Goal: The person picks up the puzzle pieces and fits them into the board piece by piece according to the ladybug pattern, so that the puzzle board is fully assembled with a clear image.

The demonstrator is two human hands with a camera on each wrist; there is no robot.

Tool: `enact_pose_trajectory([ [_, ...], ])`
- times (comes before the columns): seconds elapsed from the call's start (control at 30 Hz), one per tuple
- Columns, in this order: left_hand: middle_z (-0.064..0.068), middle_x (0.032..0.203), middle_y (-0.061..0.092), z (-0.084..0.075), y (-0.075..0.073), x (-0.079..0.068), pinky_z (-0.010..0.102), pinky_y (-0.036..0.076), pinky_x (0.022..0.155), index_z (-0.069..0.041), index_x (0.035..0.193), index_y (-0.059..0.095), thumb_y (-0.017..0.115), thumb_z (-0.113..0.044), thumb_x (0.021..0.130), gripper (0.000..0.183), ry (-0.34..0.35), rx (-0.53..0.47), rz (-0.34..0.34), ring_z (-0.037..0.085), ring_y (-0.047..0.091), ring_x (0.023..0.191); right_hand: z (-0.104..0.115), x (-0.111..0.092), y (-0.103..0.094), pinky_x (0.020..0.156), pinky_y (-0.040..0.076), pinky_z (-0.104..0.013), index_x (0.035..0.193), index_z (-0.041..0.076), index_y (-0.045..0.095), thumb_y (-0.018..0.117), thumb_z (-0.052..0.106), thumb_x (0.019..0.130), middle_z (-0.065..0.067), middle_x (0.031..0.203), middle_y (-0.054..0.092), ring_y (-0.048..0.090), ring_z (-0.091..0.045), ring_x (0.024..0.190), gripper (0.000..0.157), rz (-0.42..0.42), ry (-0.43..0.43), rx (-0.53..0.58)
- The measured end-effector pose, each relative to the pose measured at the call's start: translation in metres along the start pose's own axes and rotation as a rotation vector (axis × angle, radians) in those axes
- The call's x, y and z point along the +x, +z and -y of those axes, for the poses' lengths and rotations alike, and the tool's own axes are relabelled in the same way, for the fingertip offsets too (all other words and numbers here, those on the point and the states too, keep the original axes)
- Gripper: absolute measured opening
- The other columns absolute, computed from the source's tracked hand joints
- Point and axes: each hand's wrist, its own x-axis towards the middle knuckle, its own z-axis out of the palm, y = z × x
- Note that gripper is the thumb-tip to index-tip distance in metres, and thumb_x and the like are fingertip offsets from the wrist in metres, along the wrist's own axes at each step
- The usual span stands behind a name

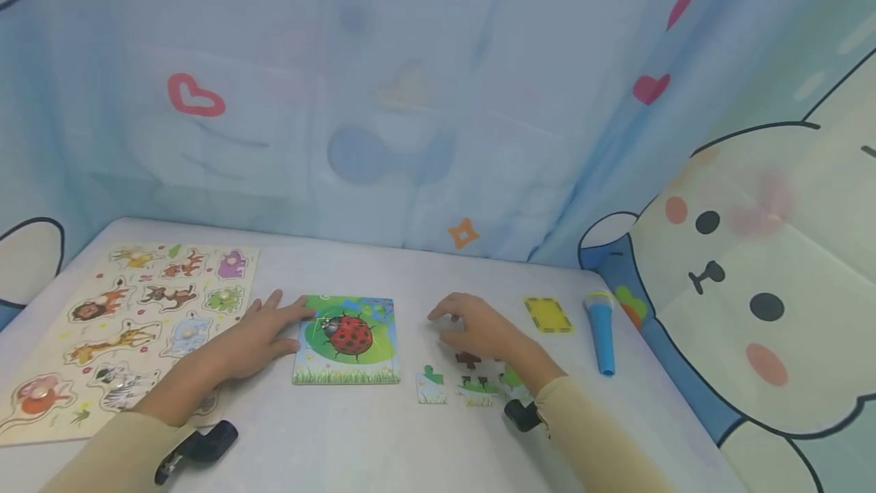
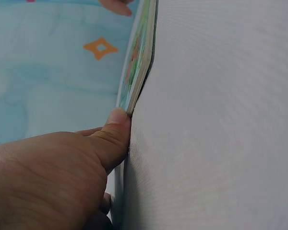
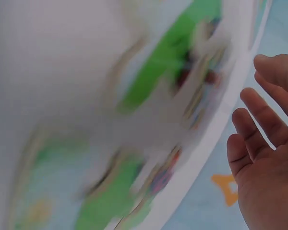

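Observation:
A square ladybug puzzle board (image 1: 350, 367) lies flat on the white table. At its left side is my left hand (image 1: 256, 337), fingers spread, index fingertip and thumb by the edge. In the left wrist view, the thumb (image 2: 116, 125) touches the board's side. My right hand (image 1: 479, 329) is held above the table, right of the board, fingers loosely bent and holding nothing. Below it lie several loose puzzle pieces, among them a green and pale-blue piece (image 1: 431, 388) and a brown piece (image 1: 468, 359). The right wrist view shows these green pieces (image 3: 110, 191) blurred; the right forearm partly hides some.
At left lies a large animal peg puzzle board (image 1: 51, 356), partly under the left forearm. Toward the right are a yellow square (image 1: 547, 315) and a blue toy microphone (image 1: 602, 337). A printed blue curtain (image 1: 287, 196) hangs behind the table. Each wrist carries a black device (image 1: 212, 441).

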Motion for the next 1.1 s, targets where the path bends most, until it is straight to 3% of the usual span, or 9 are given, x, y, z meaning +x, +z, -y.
enact_pose_trajectory([
  [0.2,0.023,0.154,0.028,0.001,0.001,0.001,0.067,0.000,0.111,-0.007,0.143,0.047,0.061,-0.018,0.096,0.051,-0.007,0.008,0.001,0.054,0.003,0.141,-0.024,-0.019,-0.005,0.087,0.049,-0.034,0.117,0.021,0.070,0.071,0.018,0.088,0.010,0.112,0.059,0.054,-0.011,0.101,0.029,0.013,0.022,-0.021],
  [0.33,0.023,0.155,0.028,0.002,0.001,0.001,0.066,0.000,0.112,-0.007,0.143,0.047,0.061,-0.018,0.096,0.051,-0.011,0.016,0.000,0.054,0.003,0.141,-0.033,-0.030,-0.010,0.083,0.050,-0.035,0.120,0.023,0.068,0.070,0.016,0.089,0.009,0.112,0.059,0.054,-0.013,0.098,0.032,0.046,-0.007,-0.021],
  [0.5,0.024,0.154,0.029,0.001,0.001,-0.001,0.067,0.000,0.112,-0.006,0.143,0.048,0.062,-0.016,0.095,0.050,-0.005,0.013,-0.002,0.055,0.004,0.140,-0.037,-0.038,-0.013,0.072,0.050,-0.031,0.124,0.026,0.066,0.070,0.013,0.087,0.008,0.107,0.058,0.054,-0.015,0.088,0.040,0.083,-0.049,-0.046],
  [0.73,0.024,0.154,0.029,0.003,0.002,0.000,0.067,0.000,0.112,-0.006,0.142,0.048,0.061,-0.016,0.096,0.050,-0.003,0.018,-0.010,0.055,0.004,0.140,-0.036,-0.037,-0.011,0.066,0.050,-0.026,0.120,0.032,0.066,0.066,0.010,0.086,0.012,0.100,0.056,0.054,-0.011,0.078,0.040,0.116,-0.027,-0.068],
  [0.87,0.023,0.154,0.028,0.003,0.001,0.000,0.067,0.000,0.111,-0.006,0.143,0.048,0.060,-0.017,0.096,0.050,-0.004,0.008,-0.004,0.055,0.003,0.141,-0.033,-0.032,-0.012,0.068,0.049,-0.029,0.118,0.031,0.066,0.066,0.012,0.087,0.013,0.101,0.057,0.053,-0.012,0.081,0.036,0.112,-0.028,-0.078],
  [1.1,0.023,0.154,0.029,0.002,0.002,-0.001,0.067,-0.001,0.111,-0.005,0.142,0.048,0.061,-0.016,0.096,0.049,-0.002,-0.002,-0.006,0.054,0.003,0.141,-0.024,-0.014,-0.008,0.089,0.041,-0.040,0.117,0.032,0.065,0.067,0.017,0.089,0.018,0.110,0.056,0.052,-0.010,0.099,0.032,0.058,-0.088,-0.109],
])
